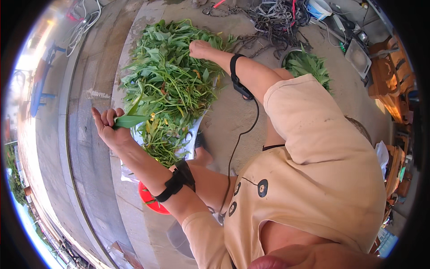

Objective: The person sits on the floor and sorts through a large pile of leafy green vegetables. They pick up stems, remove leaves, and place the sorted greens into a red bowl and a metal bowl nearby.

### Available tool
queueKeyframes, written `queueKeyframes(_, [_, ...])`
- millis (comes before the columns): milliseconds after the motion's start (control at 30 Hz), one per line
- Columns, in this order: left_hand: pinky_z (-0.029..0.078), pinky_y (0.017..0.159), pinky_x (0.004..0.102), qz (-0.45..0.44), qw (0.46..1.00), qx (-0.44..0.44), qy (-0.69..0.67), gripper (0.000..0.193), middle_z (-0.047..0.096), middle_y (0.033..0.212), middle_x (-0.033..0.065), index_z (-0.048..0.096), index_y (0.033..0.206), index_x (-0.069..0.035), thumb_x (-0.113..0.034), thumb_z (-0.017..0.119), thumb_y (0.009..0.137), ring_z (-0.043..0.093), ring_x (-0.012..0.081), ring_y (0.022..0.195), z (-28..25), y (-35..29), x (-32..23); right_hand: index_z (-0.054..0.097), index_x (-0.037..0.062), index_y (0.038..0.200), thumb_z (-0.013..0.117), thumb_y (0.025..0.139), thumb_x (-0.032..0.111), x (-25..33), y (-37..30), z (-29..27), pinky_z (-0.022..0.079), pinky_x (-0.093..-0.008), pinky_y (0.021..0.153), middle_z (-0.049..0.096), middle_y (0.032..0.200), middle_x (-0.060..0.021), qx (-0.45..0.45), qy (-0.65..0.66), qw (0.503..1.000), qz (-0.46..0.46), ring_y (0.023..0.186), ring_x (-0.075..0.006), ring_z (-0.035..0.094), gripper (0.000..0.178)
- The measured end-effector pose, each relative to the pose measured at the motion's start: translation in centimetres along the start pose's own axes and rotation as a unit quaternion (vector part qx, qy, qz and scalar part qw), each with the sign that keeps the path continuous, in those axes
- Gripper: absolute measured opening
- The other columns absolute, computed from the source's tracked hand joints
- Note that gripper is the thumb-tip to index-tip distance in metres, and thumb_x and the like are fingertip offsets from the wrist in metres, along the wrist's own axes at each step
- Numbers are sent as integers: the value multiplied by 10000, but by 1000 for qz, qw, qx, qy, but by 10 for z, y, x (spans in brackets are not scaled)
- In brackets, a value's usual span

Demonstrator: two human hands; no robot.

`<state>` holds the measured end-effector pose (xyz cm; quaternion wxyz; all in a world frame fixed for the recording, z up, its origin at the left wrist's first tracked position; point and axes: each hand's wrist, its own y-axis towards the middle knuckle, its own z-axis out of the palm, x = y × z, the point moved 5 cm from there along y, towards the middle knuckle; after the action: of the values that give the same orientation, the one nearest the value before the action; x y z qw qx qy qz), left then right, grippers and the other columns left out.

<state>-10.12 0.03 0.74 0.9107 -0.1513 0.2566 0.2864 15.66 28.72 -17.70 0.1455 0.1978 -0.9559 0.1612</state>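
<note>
A big heap of leafy green stems, which look like water spinach, lies spread over a white sheet on the ground. My left hand is raised at the near left of the heap. Its fingers are closed around a water spinach sprig, whose broad leaves stick out to the right. At the heap's upper right edge is my right hand, closed against the stems. Whatever its fingers hold, if anything, is hidden. Some yellowed leaves show among the green ones.
A metal bowl of loose green leaves stands to the right. By my left forearm sits a red basin. Tangled dark straps lie at the back beside a white bucket. Wooden furniture lines the right.
</note>
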Motion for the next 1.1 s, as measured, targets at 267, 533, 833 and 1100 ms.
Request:
queueKeyframes(267, [306, 628, 309, -41, 996, -77, -2, 170, 247, 573, -73, 596, 1107, -121, -161, 543, 950, 249, 74, 498, -24, 3, 8, 654, 70, 1134, 615, 878, 260, 21, -15, 124, 483, -438, 895, 481, 1273, -136, 27, 70, 997, 36, 1195, -331, 448, 321])
queueKeyframes(533, [362, 654, 355, -72, 989, -118, 46, 170, 291, 581, -75, 584, 1105, -149, -191, 565, 941, 300, 77, 507, -25, 2, 37, 643, 35, 995, 522, 900, 297, -3, 21, 33, 487, -393, 673, 650, 827, -97, -95, 351, 930, 60, 719, -241, 612, 304])
queueKeyframes(833, [226, 473, 281, -95, 943, -128, 293, 157, 351, 607, -42, 613, 926, -36, -144, 701, 853, 251, 87, 512, -58, 36, 116, 691, 97, 1058, 576, 867, 365, 61, -33, -83, 511, -414, 752, 696, 916, -131, -97, 21, 979, -179, 839, -284, 662, 348])
queueKeyframes(1100, [287, 486, 276, -123, 903, -99, 401, 132, 455, 640, -37, 670, 944, -55, -160, 669, 864, 340, 75, 530, -70, 44, 145, 710, 108, 1026, 615, 873, 313, 71, -82, -150, 493, -367, 634, 682, 769, -97, -184, 215, 931, -229, 683, -204, 644, 273])
